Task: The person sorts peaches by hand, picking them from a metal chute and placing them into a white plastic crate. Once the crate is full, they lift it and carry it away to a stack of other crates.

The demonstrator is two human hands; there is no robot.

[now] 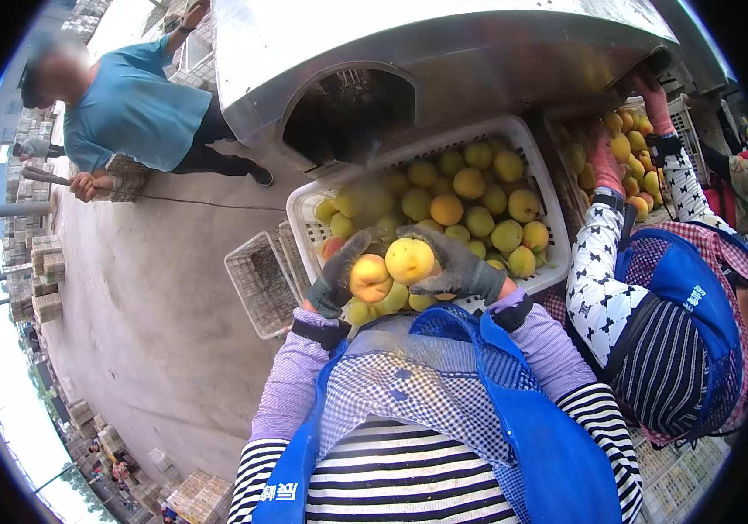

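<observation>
My left hand (337, 281), in a dark grey glove, is closed round an orange-yellow peach (370, 279). A paler yellow peach (410, 260) sits in the fingers of my right hand (463, 267), gloved the same way. The two fruits are side by side, close together, over the near part of a white plastic crate (552, 205). Inside the crate lie many green and yellow peaches (470, 183), several of them partly hidden under my hands.
A metal machine (444, 52) with a dark opening stands beyond the crate. At right, a co-worker's hands (605, 162) reach into another crate of peaches (640, 157). An empty crate (260, 284) lies left. A person in a blue shirt (138, 109) holds a long handle.
</observation>
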